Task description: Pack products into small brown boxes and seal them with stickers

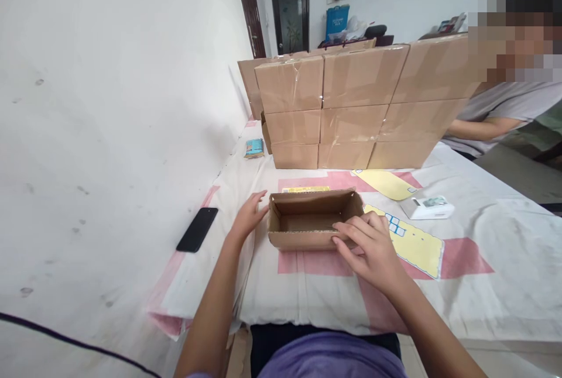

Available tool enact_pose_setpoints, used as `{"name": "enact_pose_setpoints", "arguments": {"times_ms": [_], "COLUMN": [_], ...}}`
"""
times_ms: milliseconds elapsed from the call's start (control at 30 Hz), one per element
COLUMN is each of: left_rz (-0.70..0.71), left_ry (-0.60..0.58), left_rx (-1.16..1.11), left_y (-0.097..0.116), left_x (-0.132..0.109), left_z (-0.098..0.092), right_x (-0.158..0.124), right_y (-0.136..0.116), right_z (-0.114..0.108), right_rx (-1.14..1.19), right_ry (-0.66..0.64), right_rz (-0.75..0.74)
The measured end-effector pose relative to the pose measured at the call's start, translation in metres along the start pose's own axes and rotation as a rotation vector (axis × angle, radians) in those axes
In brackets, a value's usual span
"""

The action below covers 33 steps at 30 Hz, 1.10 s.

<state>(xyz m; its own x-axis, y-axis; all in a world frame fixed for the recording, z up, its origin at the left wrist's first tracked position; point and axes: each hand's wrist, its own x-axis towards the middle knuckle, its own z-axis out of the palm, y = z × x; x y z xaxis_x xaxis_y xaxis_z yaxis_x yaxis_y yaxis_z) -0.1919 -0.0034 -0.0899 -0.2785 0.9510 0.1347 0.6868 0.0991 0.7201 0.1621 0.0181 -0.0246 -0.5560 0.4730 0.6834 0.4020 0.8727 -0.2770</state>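
Observation:
An open-topped cardboard box (302, 241) sits on the cloth-covered table in front of me, its inside bare. My right hand (366, 246) pinches the box's front wall near the right end, thumb outside and fingers over the edge. Just off the box's left end is my left hand (251, 214), fingers apart and holding nothing; a small gap seems to separate it from the box. Under and beside the right hand lies a yellow paper sheet (421, 249) with blue-edged squares. Part of a yellow strip (307, 189) shows behind the box.
Stacked cardboard boxes (351, 109) form a wall across the table. A black phone (197, 229) lies left by the white wall. Further out are a blue packet (254, 147), another yellow sheet (386, 184) and a small white box (428, 208). A person (496, 114) sits at right.

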Motion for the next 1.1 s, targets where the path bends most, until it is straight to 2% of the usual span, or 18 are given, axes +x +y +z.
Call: {"name": "enact_pose_setpoints", "arguments": {"times_ms": [133, 233, 367, 500, 567, 633, 733, 833, 933, 1000, 1100], "left_rz": [-0.136, -0.196, -0.209, -0.225, -0.233, -0.225, -0.209, -0.251, -0.305, -0.310, -0.282], "left_ry": [0.039, -0.027, -0.076, -0.036, -0.003, 0.027, 0.056, 0.097, 0.130, 0.148, 0.179], "left_rx": [0.302, 0.429, 0.501, 0.508, 0.484, 0.442, 0.360, 0.277, 0.181, 0.108, -0.001], "left_y": [-0.029, -0.043, -0.050, -0.049, -0.047, -0.043, -0.036, -0.032, -0.031, -0.029, -0.026], "left_x": [-0.052, -0.072, -0.074, -0.059, -0.039, -0.005, 0.069, 0.150, 0.212, 0.238, 0.254], "left_z": [-0.042, -0.051, -0.044, -0.044, -0.046, -0.045, -0.038, -0.024, -0.009, 0.000, 0.011], "right_x": [0.000, 0.000, -0.002, -0.006, -0.006, -0.006, -0.003, 0.001, 0.005, 0.007, 0.008], "right_y": [0.016, 0.026, 0.030, 0.029, 0.029, 0.030, 0.028, 0.022, 0.016, 0.015, 0.017], "right_z": [-0.002, -0.002, -0.001, -0.002, -0.002, -0.002, 0.000, 0.005, 0.011, 0.013, 0.015], "right_rx": [-0.035, -0.048, -0.033, -0.028, -0.033, -0.034, -0.033, -0.031, -0.014, -0.011, -0.018], "right_ry": [0.037, 0.084, 0.107, 0.097, 0.101, 0.109, 0.101, 0.072, 0.045, 0.034, 0.008], "right_rz": [0.009, 0.037, 0.053, 0.046, 0.037, 0.022, -0.002, -0.031, -0.055, -0.074, -0.101]}}
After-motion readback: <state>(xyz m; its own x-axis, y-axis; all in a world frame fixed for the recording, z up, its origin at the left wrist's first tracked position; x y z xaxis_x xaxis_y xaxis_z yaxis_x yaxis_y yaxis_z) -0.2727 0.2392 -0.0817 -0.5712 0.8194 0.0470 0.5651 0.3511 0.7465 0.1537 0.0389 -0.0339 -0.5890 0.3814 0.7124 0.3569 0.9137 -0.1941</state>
